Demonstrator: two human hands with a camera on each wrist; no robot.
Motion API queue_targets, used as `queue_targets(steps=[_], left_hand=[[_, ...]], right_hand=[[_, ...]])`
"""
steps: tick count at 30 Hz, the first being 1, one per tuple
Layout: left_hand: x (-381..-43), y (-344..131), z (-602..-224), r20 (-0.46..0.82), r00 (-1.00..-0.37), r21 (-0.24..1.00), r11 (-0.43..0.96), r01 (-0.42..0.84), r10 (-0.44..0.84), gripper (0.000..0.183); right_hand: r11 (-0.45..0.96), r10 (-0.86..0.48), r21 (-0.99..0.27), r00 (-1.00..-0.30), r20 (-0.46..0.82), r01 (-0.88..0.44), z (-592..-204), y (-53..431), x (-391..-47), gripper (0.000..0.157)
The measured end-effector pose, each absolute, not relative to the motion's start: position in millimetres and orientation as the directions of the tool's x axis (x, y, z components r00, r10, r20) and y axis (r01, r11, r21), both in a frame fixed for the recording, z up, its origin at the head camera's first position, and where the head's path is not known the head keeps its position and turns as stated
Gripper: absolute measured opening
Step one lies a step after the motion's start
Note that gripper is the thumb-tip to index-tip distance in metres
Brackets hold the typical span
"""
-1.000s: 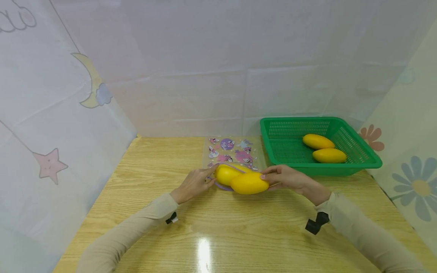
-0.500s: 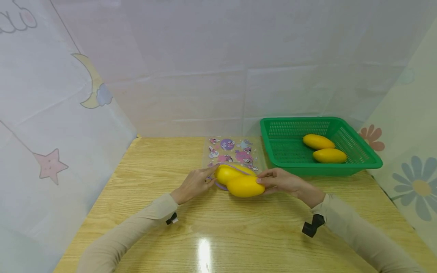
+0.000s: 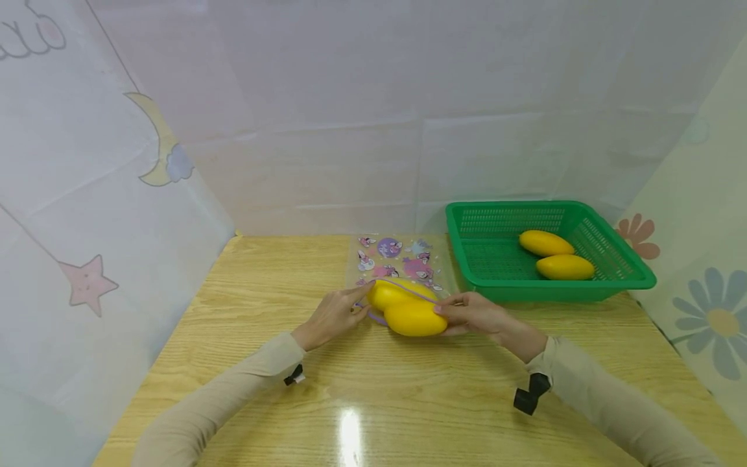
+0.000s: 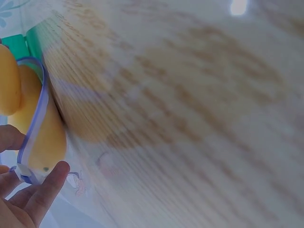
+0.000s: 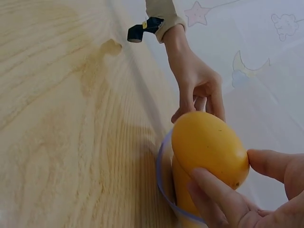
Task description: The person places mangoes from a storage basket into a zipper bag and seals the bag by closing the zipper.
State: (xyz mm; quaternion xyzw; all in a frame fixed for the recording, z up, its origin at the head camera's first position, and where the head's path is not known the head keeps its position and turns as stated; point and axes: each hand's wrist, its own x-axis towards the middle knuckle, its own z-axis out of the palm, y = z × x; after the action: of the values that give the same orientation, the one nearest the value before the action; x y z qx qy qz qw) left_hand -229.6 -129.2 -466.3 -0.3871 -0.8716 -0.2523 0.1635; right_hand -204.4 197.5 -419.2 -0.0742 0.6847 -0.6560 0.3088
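Observation:
A clear zip bag (image 3: 390,264) with pink and purple prints lies on the table, its purple-edged mouth held apart. My left hand (image 3: 330,318) pinches the bag's edge at the left end of the mouth, near the slider seen in the left wrist view. One yellow mango (image 4: 47,137) is inside the bag. My right hand (image 3: 480,318) grips a second mango (image 5: 209,147) between thumb and fingers. That mango is at the bag's mouth, in front of the first one and overlapping it in the head view.
A green plastic basket (image 3: 548,283) stands at the back right, with two mangoes (image 3: 565,267) in its right half. Behind the wooden table (image 3: 262,279) hangs a pale printed cloth (image 3: 327,117), which also covers both sides.
My right hand has moved a little left with its mango, which now overlaps more of the bag's mouth. The left hand has stayed in place at the bag's edge.

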Motion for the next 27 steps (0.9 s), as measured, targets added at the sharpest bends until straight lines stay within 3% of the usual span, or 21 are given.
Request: queue_targets(steps=[10, 27], left_hand=[[-230, -129, -465, 0.468, -0.655, 0.328, 0.572, 0.752, 0.593, 0.054], [-228, -127, -464, 0.556, -0.581, 0.271, 0.531, 0.803, 0.595, 0.059]], right_hand=[[0.107, -0.438, -0.943, -0.837, -0.329, 0.314, -417, 188, -197, 0.048], [0.055, -0.306, -0.946, -0.896, -0.321, 0.32, -417, 170, -188, 0.04]])
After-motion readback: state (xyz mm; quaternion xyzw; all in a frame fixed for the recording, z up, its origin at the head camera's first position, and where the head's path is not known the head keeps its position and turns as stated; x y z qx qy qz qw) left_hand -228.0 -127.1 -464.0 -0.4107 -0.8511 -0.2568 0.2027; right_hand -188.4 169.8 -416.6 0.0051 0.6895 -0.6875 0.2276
